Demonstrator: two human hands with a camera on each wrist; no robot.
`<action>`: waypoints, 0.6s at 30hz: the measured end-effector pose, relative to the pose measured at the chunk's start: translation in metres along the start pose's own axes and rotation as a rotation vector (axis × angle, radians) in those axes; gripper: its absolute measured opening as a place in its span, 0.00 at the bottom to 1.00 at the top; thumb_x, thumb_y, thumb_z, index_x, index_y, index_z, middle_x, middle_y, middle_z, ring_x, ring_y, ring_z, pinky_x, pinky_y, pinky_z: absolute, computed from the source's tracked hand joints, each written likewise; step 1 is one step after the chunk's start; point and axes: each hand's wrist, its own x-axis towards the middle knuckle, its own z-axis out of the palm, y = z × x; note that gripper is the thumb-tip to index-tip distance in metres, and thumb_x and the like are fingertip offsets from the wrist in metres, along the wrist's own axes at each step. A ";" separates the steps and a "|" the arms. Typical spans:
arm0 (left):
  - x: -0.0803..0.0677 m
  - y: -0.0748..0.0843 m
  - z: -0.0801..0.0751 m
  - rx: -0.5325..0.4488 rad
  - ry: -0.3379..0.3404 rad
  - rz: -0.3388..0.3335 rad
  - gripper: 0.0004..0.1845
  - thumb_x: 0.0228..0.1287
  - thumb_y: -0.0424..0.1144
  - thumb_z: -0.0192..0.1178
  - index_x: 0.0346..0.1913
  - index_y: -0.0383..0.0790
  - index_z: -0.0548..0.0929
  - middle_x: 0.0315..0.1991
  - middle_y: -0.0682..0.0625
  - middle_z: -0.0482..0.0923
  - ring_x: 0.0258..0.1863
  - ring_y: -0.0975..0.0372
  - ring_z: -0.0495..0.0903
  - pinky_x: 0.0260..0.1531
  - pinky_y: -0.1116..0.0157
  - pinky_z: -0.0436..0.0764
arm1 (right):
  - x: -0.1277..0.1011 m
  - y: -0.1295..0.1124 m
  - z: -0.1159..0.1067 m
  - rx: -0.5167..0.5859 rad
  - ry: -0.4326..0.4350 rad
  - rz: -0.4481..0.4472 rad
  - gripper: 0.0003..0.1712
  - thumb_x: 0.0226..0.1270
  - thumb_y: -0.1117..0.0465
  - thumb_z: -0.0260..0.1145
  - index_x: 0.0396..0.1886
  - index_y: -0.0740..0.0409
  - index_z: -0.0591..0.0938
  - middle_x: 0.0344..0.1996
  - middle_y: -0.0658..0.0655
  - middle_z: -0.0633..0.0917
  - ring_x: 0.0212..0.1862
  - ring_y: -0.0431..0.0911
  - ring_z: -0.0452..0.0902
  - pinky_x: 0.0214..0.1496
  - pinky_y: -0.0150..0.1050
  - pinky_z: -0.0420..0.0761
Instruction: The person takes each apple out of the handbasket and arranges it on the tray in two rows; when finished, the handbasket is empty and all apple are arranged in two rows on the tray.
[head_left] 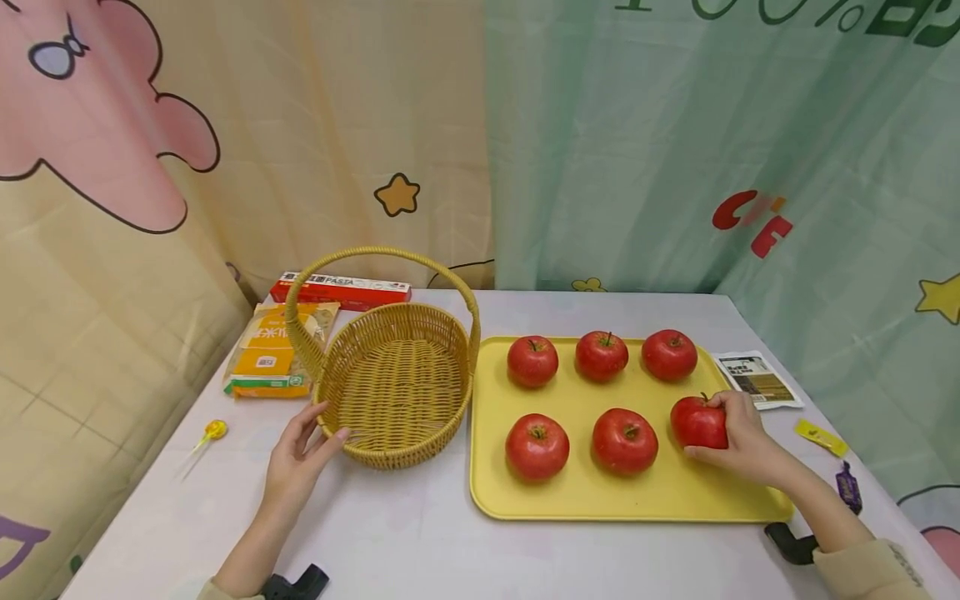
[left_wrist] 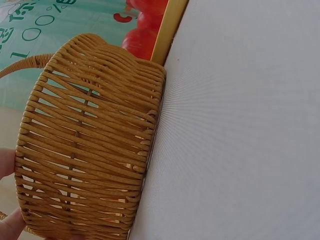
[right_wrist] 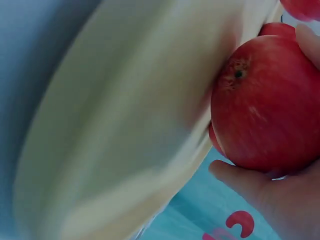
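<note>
On the tray's right side, my right hand (head_left: 742, 437) grips a red apple (head_left: 699, 422) between thumb and fingers. Close up in the right wrist view, that apple (right_wrist: 272, 102) shows its blossom end, with the thumb (right_wrist: 245, 182) along its side. My left hand (head_left: 296, 462) holds the near left rim of a round wicker basket (head_left: 397, 392) with a tall handle. The left wrist view shows the basket's woven wall (left_wrist: 85, 145) and fingertips (left_wrist: 7, 162) at its rim. Inside, the basket is bare. Several other red apples (head_left: 537, 447) sit in two rows on the yellow tray (head_left: 570, 507).
Behind the basket lie a red pasta box (head_left: 352, 292) and a bag of grain (head_left: 270, 350). A yellow lollipop (head_left: 214, 430) is at the left. Right of the tray are a flat packet (head_left: 759, 379), a yellow sachet (head_left: 821, 437) and a purple-wrapped candy (head_left: 848, 487). Printed curtains surround the table.
</note>
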 end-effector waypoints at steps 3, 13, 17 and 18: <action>-0.001 0.001 0.000 0.002 0.001 -0.004 0.33 0.64 0.42 0.61 0.66 0.33 0.61 0.73 0.43 0.45 0.70 0.48 0.51 0.50 0.83 0.69 | -0.004 0.000 0.002 0.045 -0.027 -0.009 0.39 0.51 0.57 0.75 0.48 0.64 0.56 0.49 0.67 0.58 0.52 0.65 0.55 0.43 0.56 0.75; 0.000 0.000 -0.003 0.014 -0.010 0.013 0.33 0.64 0.42 0.61 0.67 0.33 0.61 0.73 0.42 0.43 0.70 0.46 0.50 0.51 0.82 0.68 | -0.012 0.004 0.007 0.134 -0.008 0.063 0.52 0.43 0.62 0.79 0.57 0.65 0.51 0.58 0.71 0.60 0.57 0.71 0.57 0.53 0.72 0.66; 0.001 0.000 -0.004 0.007 -0.015 0.013 0.33 0.64 0.42 0.61 0.67 0.33 0.61 0.73 0.42 0.42 0.70 0.46 0.50 0.49 0.84 0.69 | -0.014 0.002 0.007 0.070 0.005 0.049 0.58 0.38 0.67 0.80 0.63 0.68 0.50 0.56 0.74 0.61 0.57 0.72 0.57 0.52 0.73 0.64; 0.001 0.000 -0.004 0.010 -0.016 0.017 0.33 0.64 0.42 0.61 0.66 0.33 0.61 0.73 0.42 0.43 0.70 0.46 0.51 0.49 0.83 0.69 | -0.014 0.001 0.006 0.042 0.001 0.055 0.60 0.37 0.67 0.80 0.64 0.68 0.50 0.56 0.75 0.61 0.56 0.72 0.57 0.51 0.73 0.64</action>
